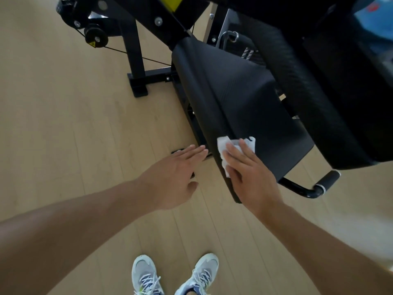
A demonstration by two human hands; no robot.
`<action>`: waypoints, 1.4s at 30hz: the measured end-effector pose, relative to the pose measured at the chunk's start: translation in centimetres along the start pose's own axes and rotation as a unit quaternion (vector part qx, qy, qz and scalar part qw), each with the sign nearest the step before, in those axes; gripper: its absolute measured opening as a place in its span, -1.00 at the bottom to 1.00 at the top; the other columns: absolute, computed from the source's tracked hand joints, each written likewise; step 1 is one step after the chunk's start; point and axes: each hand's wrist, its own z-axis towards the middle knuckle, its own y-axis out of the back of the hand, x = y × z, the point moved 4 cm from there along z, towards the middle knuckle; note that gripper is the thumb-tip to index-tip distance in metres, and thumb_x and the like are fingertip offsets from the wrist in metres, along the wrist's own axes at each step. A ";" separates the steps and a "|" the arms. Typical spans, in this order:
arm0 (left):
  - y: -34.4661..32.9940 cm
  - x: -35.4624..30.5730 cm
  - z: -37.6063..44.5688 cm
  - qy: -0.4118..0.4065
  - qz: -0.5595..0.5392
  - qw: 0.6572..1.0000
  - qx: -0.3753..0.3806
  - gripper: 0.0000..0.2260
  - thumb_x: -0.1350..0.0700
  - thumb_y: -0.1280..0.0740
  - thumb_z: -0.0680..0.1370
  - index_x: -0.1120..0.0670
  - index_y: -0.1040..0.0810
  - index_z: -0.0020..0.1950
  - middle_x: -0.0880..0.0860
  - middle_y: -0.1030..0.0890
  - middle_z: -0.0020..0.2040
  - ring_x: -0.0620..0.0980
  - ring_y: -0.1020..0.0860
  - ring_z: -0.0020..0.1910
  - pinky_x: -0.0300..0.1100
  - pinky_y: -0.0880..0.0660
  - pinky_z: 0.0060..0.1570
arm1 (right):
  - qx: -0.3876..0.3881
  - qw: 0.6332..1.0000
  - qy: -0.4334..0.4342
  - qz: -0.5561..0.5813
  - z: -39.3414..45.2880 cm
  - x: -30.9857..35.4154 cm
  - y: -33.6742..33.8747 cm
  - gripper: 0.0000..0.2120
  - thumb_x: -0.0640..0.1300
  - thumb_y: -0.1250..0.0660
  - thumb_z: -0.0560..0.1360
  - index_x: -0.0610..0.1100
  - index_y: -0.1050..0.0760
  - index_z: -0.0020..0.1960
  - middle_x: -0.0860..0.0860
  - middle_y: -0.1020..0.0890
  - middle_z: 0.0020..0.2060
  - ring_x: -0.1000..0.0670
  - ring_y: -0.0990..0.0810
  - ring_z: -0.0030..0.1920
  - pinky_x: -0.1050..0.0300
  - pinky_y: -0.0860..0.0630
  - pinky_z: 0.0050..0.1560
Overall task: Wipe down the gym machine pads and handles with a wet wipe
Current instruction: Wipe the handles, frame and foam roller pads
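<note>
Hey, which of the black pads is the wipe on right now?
The flatter middle pad: the right hand presses the white wipe onto its near edge. The bigger pad at right is untouched.

Two hands [173,177] [249,175], one white wipe [223,145], perhaps two black pads [234,92] [308,92], one handle [328,179], two shoes [144,275] [202,273]

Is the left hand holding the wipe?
No, the right hand presses the wipe flat on the pad, and the left hand is open and holds nothing.
</note>
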 end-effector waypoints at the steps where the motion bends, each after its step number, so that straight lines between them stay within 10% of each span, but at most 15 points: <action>1: 0.3 -0.1 -0.1 0.003 -0.004 1.000 -0.004 -0.31 0.03 -0.23 0.67 -0.06 0.14 0.66 -0.16 0.10 0.65 -0.21 0.13 0.61 -0.34 0.17 0.48 | -0.008 0.998 -0.042 0.044 -1.5 -0.5 0.5 -0.62 -0.09 -0.28 0.66 0.07 -0.46 0.47 0.32 -0.27 0.50 0.19 -0.14 0.59 0.16 -0.37 0.40; 7: 0.9 -1.2 -0.1 -0.001 -0.022 1.000 -0.010 -0.35 0.01 -0.23 0.67 -0.08 0.08 0.65 -0.18 0.03 0.65 -0.24 0.08 0.60 -0.26 0.09 0.57 | -0.005 0.972 -0.192 0.136 -1.0 -0.9 1.2 -0.53 0.04 -0.22 0.69 0.14 -0.25 0.58 0.16 -0.33 0.55 0.03 -0.35 0.53 -0.10 -0.42 0.46; 13: 1.0 0.5 -0.3 0.022 -0.002 1.000 -0.020 -0.38 0.02 -0.22 0.68 -0.05 0.03 0.66 -0.16 -0.02 0.65 -0.23 0.06 0.60 -0.38 0.15 0.44 | 0.005 0.994 -0.092 0.064 8.3 0.5 0.6 -0.50 -0.02 -0.17 0.72 0.05 -0.16 0.63 0.11 -0.22 0.61 0.02 -0.25 0.58 0.02 -0.33 0.47; 19: 2.0 0.1 0.4 0.031 -0.031 0.999 -0.029 -0.38 0.06 -0.22 0.67 -0.04 0.01 0.66 -0.16 -0.03 0.65 -0.24 0.06 0.60 -0.43 0.18 0.38 | 0.017 0.998 0.041 -0.045 -3.5 -0.1 0.0 -0.44 -0.33 -0.43 0.50 -0.11 -0.46 0.48 0.05 -0.38 0.54 0.00 -0.23 0.57 0.08 -0.53 0.24; 25: 2.7 0.8 0.7 0.037 -0.030 0.998 -0.048 -0.38 0.07 -0.22 0.68 -0.02 0.01 0.66 -0.14 -0.05 0.65 -0.21 0.04 0.61 -0.44 0.17 0.35 | 0.045 0.972 0.176 -0.151 0.8 0.3 -1.5 -0.40 -0.31 -0.43 0.47 -0.20 -0.42 0.50 -0.03 -0.41 0.53 -0.11 -0.18 0.61 -0.13 -0.27 0.56; 32: 2.4 2.0 0.7 0.064 -0.031 0.995 -0.063 -0.37 0.05 -0.24 0.67 -0.04 0.01 0.66 -0.14 -0.02 0.65 -0.23 0.06 0.60 -0.41 0.18 0.36 | 0.063 0.956 0.135 -0.251 13.2 4.4 -1.9 -0.52 -0.20 -0.08 0.66 -0.13 -0.27 0.58 0.01 -0.15 0.64 -0.07 0.18 0.65 0.00 0.34 0.55; 37: 3.0 2.0 1.4 0.060 -0.043 0.993 -0.088 -0.36 0.08 -0.24 0.65 -0.04 -0.01 0.66 -0.13 -0.06 0.65 -0.22 0.04 0.61 -0.40 0.14 0.41 | 0.140 0.897 0.223 -0.354 11.6 4.4 -2.5 -0.50 -0.14 -0.01 0.69 -0.16 -0.16 0.62 -0.03 -0.11 0.65 -0.12 0.23 0.64 -0.07 0.31 0.59; 42: 3.0 2.4 1.5 0.067 -0.050 0.992 -0.093 -0.35 0.06 -0.23 0.66 -0.06 0.04 0.66 -0.15 -0.01 0.65 -0.23 0.08 0.60 -0.36 0.13 0.43 | 0.018 0.958 0.135 -0.251 17.0 4.7 -1.1 -0.51 -0.22 -0.11 0.66 -0.14 -0.25 0.60 0.00 -0.17 0.64 -0.09 0.13 0.65 0.00 0.25 0.59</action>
